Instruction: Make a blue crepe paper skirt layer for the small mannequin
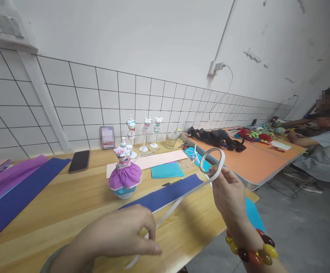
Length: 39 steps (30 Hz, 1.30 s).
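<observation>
My right hand pinches a narrow roll of white tape, held up over the table's right side. From the roll a white strip runs down and left to my left hand, whose curled fingers close around it; its loose end hangs below. A navy blue fabric strip lies flat under the stretched tape. Just beyond my left hand stands a small dress form wearing a purple skirt with a light blue layer below.
Behind are several bare mini dress forms, a glass cup and a teal fabric piece. A phone and more fabric lie left. On the right, an orange table holds black cloth; people sit beyond.
</observation>
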{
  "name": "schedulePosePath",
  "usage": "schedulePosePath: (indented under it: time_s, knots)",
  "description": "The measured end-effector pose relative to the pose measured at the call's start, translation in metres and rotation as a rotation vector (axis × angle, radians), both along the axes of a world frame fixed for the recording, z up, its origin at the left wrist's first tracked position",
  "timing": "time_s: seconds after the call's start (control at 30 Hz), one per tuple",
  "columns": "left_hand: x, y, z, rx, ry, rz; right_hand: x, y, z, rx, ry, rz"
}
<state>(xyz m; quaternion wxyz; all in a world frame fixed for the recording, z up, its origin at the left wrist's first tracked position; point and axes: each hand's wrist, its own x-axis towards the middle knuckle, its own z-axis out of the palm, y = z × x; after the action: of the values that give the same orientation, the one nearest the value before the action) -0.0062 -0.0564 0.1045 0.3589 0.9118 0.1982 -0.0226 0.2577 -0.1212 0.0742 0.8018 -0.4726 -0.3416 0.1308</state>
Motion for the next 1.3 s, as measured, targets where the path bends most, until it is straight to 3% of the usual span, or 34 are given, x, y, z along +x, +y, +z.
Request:
schedulePosePath:
  time_s: [0.1,0.23,0.37,0.5,0.63,0.93,1.13,1.3]
  knots:
    - [0.005,-0.002,0.004,-0.028,-0.22,0.185,-0.014,-0.003,-0.01,-0.013,-0.195,0.041]
    - [0.014,-0.007,0.003,-0.231,-0.44,0.382,-0.038,-0.005,-0.023,0.0,-0.663,0.01]
    - [0.026,-0.008,-0.008,-0.538,-0.61,0.34,-0.057,-0.003,-0.02,0.088,-1.094,-0.053]
    - [0.032,-0.003,-0.014,-0.755,-0.585,0.352,-0.059,0.001,-0.014,0.139,-1.3,-0.12]
    - [0.031,0.005,-0.016,-0.825,-0.582,0.392,-0.05,0.004,-0.012,0.139,-1.377,-0.185]
    - [0.031,0.013,-0.024,-1.236,-0.544,0.362,-0.04,0.005,-0.009,0.055,-1.472,-0.246]
    - [0.027,0.017,-0.02,-1.316,-0.462,0.3,-0.05,0.006,-0.007,-0.017,-1.403,-0.165]
    - [0.024,0.026,-0.024,-1.414,-0.412,0.331,-0.051,0.003,0.003,-0.174,-1.413,0.026]
